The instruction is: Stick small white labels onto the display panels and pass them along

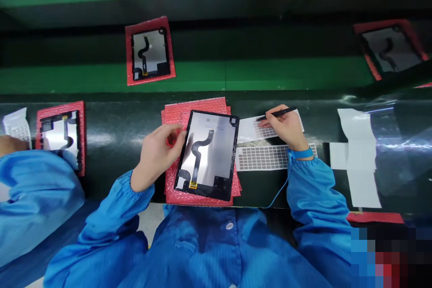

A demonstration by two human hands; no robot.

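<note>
A tablet panel (216, 144) with a black frame, silver back and a curved black flex cable lies on a stack of red bubble-wrap sheets (202, 108) in front of me. My left hand (158, 153) rests on the panel's left edge, fingers curled against it. My right hand (286, 128) holds a thin black tool (276, 113) like a pen, its tip over a white sheet of small grey stickers (266, 131). A second sticker sheet (263, 158) lies just below it. A blue wrist strap (302, 153) circles my right wrist.
Another panel on red wrap (150, 51) sits on the green conveyor belt (270, 74), and one more (391, 47) at far right. A person's blue sleeve (30, 189) at left is beside a further panel (60, 132). White backing strips (357, 157) lie at right.
</note>
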